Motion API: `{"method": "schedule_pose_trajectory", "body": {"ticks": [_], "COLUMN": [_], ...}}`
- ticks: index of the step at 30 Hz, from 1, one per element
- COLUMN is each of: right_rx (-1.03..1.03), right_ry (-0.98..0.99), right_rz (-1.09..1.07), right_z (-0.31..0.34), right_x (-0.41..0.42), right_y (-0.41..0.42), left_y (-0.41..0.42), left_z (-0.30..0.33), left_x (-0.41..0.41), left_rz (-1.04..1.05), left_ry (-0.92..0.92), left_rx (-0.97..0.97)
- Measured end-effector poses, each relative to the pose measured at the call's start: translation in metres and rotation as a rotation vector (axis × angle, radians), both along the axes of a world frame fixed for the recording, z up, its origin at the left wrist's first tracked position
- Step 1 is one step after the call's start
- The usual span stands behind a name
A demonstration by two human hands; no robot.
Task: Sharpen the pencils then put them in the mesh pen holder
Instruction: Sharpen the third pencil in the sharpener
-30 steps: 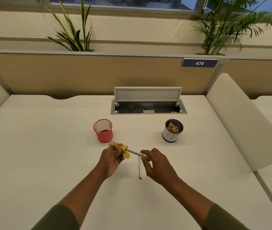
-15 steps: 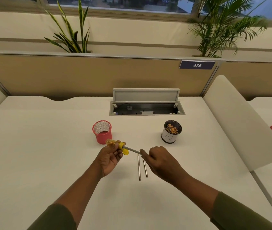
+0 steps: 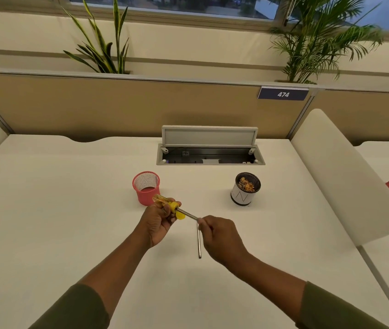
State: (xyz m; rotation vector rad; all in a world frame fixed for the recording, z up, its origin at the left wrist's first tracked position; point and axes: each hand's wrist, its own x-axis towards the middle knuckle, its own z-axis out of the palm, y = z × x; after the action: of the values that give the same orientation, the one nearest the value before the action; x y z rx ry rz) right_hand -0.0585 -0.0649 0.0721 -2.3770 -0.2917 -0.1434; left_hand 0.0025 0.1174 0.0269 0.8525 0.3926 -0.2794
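Pencils: two visible, maybe; one in sharpener, both hands gripping.

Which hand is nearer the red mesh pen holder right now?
Left. The left hand sits just in front of the red mesh pen holder; the right hand is farther off to its right.

A single wide-angle view comes from the person's head, looking forward and down across the desk. Both forearms reach in from the bottom edge, so the hands sit near the middle of the frame, close to the lens. The gaze faces the partition at the desk's far edge, with the window and two plants above it (straight lines bow toward the edges). A neighbouring desk shows at far right.
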Motion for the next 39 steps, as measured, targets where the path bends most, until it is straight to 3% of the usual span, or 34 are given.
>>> {"method": "schedule_pose_trajectory", "body": {"ticks": [3,4,6,8,13,15,17,19,23,25,27,28,30,33,39], "right_rx": [0.876,1.051,1.124,0.973,-0.109,-0.444,-0.599,-0.574,-0.221,0.216,0.873,1.085,1.174,0.976,-0.271], "right_ry": [0.881,1.061,1.153,1.021,0.112,-0.218,-0.402,-0.423,-0.088,0.325,0.916,1.121,1.227,1.064,-0.044], "right_rz": [-0.392,-0.447,-0.428,-0.354,0.080,0.223,0.271,0.234,0.055,-0.131,-0.343,-0.393,-0.389,-0.308,0.110], "right_z": [0.008,0.009,0.009,0.007,-0.002,-0.007,-0.009,-0.012,-0.012,-0.004,0.004,0.007,0.007,0.006,-0.012], "right_x": [0.007,0.008,0.009,0.008,0.005,0.009,0.010,0.010,0.000,0.003,0.010,0.011,0.012,0.010,0.007], "right_y": [0.007,0.005,0.003,0.000,-0.012,-0.022,-0.027,-0.025,-0.001,0.007,0.012,0.011,0.006,0.001,-0.016], "left_y": [0.002,0.003,0.004,0.003,0.005,0.005,0.002,0.000,0.000,0.001,0.002,0.003,0.004,0.001,-0.001], "left_z": [-0.003,-0.003,-0.004,-0.004,-0.008,-0.009,-0.009,-0.006,-0.001,0.001,0.000,0.000,0.001,0.000,-0.005], "left_x": [0.000,0.000,0.002,0.003,0.001,0.000,0.000,0.002,0.005,0.005,0.004,0.003,0.004,0.004,0.003], "left_rz": [0.000,-0.011,-0.036,-0.032,0.020,0.009,0.000,-0.001,-0.003,-0.006,-0.005,-0.011,-0.033,-0.036,0.025], "left_ry": [-0.023,-0.036,-0.063,-0.074,-0.020,-0.015,-0.016,-0.026,-0.063,-0.075,-0.092,-0.102,-0.125,-0.132,-0.066], "left_rx": [0.004,0.017,0.048,0.057,0.011,0.006,0.001,0.006,0.027,0.027,0.009,0.001,0.010,0.041,0.016]}}
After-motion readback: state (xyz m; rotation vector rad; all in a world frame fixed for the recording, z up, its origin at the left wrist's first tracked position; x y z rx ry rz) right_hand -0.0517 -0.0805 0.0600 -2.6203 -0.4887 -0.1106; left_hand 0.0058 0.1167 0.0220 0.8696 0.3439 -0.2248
